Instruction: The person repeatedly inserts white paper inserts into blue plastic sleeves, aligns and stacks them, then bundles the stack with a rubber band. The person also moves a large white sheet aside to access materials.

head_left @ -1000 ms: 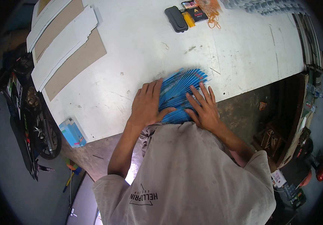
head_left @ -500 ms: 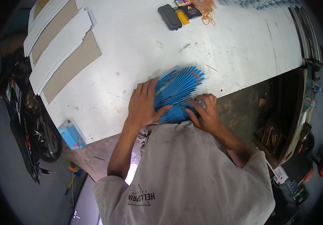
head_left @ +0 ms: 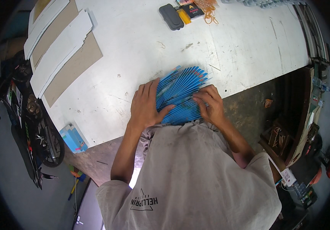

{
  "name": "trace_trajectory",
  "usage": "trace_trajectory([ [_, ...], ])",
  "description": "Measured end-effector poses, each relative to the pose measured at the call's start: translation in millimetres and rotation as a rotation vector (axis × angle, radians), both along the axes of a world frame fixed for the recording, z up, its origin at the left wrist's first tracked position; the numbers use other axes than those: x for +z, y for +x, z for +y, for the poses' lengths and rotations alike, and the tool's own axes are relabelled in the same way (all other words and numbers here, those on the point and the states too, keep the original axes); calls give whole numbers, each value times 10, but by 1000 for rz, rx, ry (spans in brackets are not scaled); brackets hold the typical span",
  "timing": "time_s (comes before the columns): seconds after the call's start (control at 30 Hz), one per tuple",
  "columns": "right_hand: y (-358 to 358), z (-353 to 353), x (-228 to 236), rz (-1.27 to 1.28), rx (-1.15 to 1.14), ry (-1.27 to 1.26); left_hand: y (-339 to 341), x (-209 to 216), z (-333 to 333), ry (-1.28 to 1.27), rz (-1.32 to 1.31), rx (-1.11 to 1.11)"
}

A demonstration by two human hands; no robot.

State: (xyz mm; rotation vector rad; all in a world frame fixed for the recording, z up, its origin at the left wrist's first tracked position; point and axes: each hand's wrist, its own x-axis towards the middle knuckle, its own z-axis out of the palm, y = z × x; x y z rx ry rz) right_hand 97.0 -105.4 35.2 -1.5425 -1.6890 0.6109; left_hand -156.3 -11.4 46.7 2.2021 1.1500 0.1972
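Note:
A stack of thin blue printed cards [head_left: 180, 90] lies fanned out at the table's front edge, against my shirt. My left hand [head_left: 144, 105] holds the fan's left side, its fingers close together along the edge and its thumb across the top. At the right side, my right hand [head_left: 210, 102] is closed, with thumb and forefinger pinched at the card edges. How many cards sit in that pinch is too small to tell.
On the white table [head_left: 134, 46] lie white and brown boards [head_left: 75, 57], a small blue stack [head_left: 73, 138], a dark case [head_left: 171, 17], a yellow lighter [head_left: 184, 16], a black box [head_left: 193, 10] and rubber bands [head_left: 210, 15]. A motorbike [head_left: 38, 126] stands left, a wooden shelf [head_left: 303, 115] right.
My right hand has risen slightly along the fan's right side, and its thumb and forefinger have come together. My left hand stays in nearly the same place.

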Motion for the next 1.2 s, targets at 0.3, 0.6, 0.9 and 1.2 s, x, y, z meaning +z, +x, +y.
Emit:
trace_trajectory([
  [0.3, 111, 85, 46, -220, 186, 21, -4, 31, 8, -53, -35, 15],
  [0.6, 98, 90, 1, -268, 165, 48, 28, 83, 19, -96, 25, 22],
  [0.9, 195, -34, -39, -270, 201, 50, 2, 55, 36, -110, 31, 21],
  [1.2, -102, -33, 217, -324, 213, -45, -3, 45, 47, -92, -15, 27],
])
